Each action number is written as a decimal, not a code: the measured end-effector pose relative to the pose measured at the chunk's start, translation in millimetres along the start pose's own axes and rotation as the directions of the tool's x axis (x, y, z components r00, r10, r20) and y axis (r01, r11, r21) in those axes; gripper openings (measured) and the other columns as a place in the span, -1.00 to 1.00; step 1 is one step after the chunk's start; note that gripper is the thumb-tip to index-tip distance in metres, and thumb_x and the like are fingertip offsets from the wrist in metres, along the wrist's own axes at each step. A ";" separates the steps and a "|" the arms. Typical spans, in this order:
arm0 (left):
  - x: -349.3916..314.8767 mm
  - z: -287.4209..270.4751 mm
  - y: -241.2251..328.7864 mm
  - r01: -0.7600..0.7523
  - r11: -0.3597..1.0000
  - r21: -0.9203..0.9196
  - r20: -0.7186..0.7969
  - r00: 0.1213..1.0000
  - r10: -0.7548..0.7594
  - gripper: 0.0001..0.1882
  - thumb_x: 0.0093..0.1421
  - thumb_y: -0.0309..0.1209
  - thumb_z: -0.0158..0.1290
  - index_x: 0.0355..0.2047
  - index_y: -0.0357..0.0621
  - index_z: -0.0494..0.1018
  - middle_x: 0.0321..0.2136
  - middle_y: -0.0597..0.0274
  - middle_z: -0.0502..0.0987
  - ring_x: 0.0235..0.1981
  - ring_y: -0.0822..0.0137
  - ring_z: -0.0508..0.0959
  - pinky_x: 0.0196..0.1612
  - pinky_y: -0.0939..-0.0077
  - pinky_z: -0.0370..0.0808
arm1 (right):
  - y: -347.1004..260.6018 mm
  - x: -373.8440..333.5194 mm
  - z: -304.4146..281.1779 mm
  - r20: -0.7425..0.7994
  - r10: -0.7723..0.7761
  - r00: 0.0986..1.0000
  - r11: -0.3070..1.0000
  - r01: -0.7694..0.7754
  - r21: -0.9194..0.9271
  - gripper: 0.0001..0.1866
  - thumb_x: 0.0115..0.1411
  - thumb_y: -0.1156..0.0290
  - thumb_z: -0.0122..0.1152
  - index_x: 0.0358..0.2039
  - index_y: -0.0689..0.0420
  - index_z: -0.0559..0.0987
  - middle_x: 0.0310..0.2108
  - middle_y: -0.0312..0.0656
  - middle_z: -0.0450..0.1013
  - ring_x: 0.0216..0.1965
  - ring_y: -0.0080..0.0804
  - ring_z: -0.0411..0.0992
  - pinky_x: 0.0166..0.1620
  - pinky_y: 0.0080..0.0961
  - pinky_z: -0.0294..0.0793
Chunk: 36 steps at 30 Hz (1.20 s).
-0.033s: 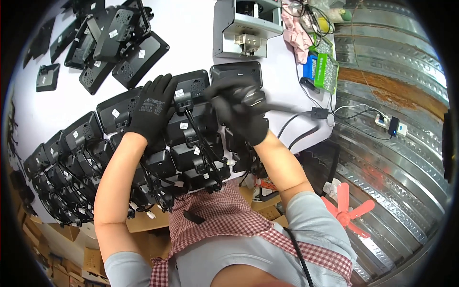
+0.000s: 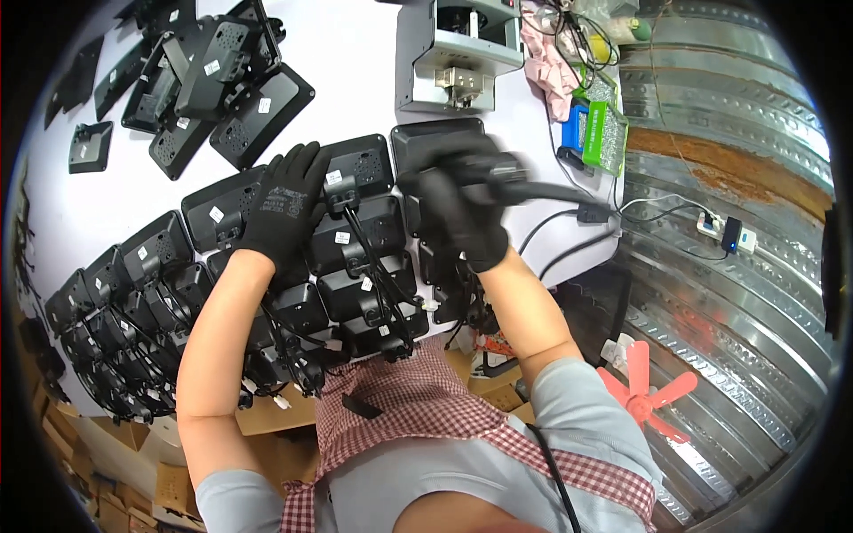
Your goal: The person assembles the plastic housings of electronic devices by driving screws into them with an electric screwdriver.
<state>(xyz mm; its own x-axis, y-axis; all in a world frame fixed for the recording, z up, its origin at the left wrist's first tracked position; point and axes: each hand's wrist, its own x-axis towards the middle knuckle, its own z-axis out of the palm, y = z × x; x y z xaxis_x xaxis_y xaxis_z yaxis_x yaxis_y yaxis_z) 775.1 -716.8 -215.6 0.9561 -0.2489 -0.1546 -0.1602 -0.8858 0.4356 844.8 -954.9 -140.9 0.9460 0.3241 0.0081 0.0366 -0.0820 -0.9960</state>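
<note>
My left hand [image 2: 284, 211], in a black glove, lies flat with its fingers stretched out over the black plastic housings. A housing with a white label [image 2: 222, 213] shows to its left, and another labelled housing [image 2: 362, 164] to its right. My gloved right hand [image 2: 469, 222] is smeared by motion. Its fingers are closed round a dark handheld tool [image 2: 508, 174] with a black cord leading off to the right; the blur hides the tool's exact kind. Beneath and behind this hand, a black housing [image 2: 418, 135] at the row's end is partly covered.
Rows of black housings with cables [image 2: 169, 302] fill the near left of the white table [image 2: 346, 62]. More housings [image 2: 213, 71] are heaped at the far left. A metal machine [image 2: 458, 67] stands at the back, beside a green-and-blue box [image 2: 597, 133]. A pink fan [image 2: 641, 400] is at lower right.
My right hand and the tool have shifted a little to the right, and the cord has swung. My left hand stays on the housings.
</note>
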 end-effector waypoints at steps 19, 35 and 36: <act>-28.5 -21.8 41.0 -0.016 0.990 -0.138 -0.224 0.975 -0.015 -0.47 0.09 -0.44 0.10 0.11 -0.17 0.33 0.07 0.00 0.36 0.11 -0.05 0.35 0.16 0.06 0.28 | -27.1 -21.9 -20.5 -0.254 -0.118 0.960 0.965 0.172 0.199 -0.90 0.20 0.54 0.18 -0.32 0.24 0.44 -0.40 -0.15 0.47 -0.37 -0.39 0.47 -0.17 -0.37 0.54; -66.7 9.5 57.3 0.100 0.987 -0.125 -0.047 0.993 -0.107 -0.30 -0.03 -0.35 0.22 0.15 -0.18 0.30 0.11 0.05 0.36 0.16 0.00 0.34 0.21 0.10 0.27 | 12.0 -41.6 -4.9 -0.004 -0.218 0.976 0.961 0.216 0.173 -0.61 0.14 0.71 0.11 -0.04 0.15 0.31 -0.27 -0.09 0.48 -0.24 -0.40 0.47 -0.11 -0.39 0.53; -68.0 11.6 55.9 0.106 0.987 -0.124 -0.046 0.993 -0.112 -0.30 -0.03 -0.35 0.22 0.15 -0.18 0.30 0.11 0.05 0.36 0.16 0.00 0.34 0.21 0.10 0.27 | 10.5 -40.4 -2.5 0.029 -0.284 0.958 0.943 0.273 0.191 -0.60 0.13 0.72 0.11 -0.03 0.15 0.31 -0.27 -0.09 0.47 -0.25 -0.39 0.47 -0.12 -0.38 0.52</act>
<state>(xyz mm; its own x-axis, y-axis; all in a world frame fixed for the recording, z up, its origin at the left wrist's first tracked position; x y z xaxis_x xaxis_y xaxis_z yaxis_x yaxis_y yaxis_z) 698.3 -753.9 -191.0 0.9784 -0.1294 -0.1612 -0.0265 -0.8517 0.5233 807.8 -971.2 -151.4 0.8869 0.3616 0.2877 0.2312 0.1917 -0.9538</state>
